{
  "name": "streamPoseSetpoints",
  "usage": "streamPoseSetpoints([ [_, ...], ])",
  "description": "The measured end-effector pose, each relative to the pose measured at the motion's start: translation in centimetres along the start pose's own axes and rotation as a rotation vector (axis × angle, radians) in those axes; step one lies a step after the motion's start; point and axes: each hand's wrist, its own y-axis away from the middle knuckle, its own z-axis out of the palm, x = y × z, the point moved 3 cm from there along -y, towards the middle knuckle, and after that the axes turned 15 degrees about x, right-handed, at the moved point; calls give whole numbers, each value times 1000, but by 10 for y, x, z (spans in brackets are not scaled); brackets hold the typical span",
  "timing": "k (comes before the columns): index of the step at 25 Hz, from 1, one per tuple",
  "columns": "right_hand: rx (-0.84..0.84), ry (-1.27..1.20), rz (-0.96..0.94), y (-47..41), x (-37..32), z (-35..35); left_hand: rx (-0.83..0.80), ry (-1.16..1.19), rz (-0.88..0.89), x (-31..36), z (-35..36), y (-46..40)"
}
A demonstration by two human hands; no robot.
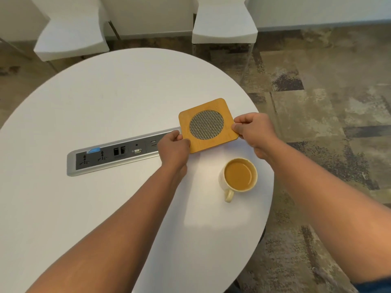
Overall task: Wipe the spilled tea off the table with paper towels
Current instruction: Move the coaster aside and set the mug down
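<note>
From the head camera, both hands hold a square wooden coaster [208, 125] with a round woven mesh centre over the far right part of a white oval desk [95, 98]. The left hand [173, 148] has its grip clamped on the coaster's near-left corner, thumb on top; the right hand [252, 129] pinches the right corner in the same way. Whether the coaster rests on the desk or is raised just above it cannot be told. Nearer the person, just beside the coaster and between the two forearms, stands a cream mug [238, 176] full of milky tea, handle pointing toward the viewer, close to the desk's right edge. A grey socket panel [114, 154] is set into the desk left of the left hand. Two white chairs [224, 20] stand beyond the desk on patterned carpet [330, 106]
</note>
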Motion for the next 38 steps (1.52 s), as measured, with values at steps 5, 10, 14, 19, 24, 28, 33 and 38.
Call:
streamPoseSetpoints([
  [5,-66,53,-137,57,-38,23,36,126,63,17,-66,-4],
  [10,-115,83,-204,138,-35,61,163,152,94,10,-154,-13],
  [14,-166,71,-133,190,2,86,224,84,91,-21,-216,-15],
  [19,-159,156,-108,228,51,96,228,-29,44,-72,-256,-7],
  [24,-149,298,-105,243,82,91,236,-163,18,-105,-266,7],
  [28,-163,338,-74,249,94,91,241,-216,18,-114,-267,13],
  [33,-158,357,-63,250,99,94,244,-257,25,-116,-266,15],
  [38,-148,368,-81,251,99,97,269,-286,61,-114,-265,19],
])
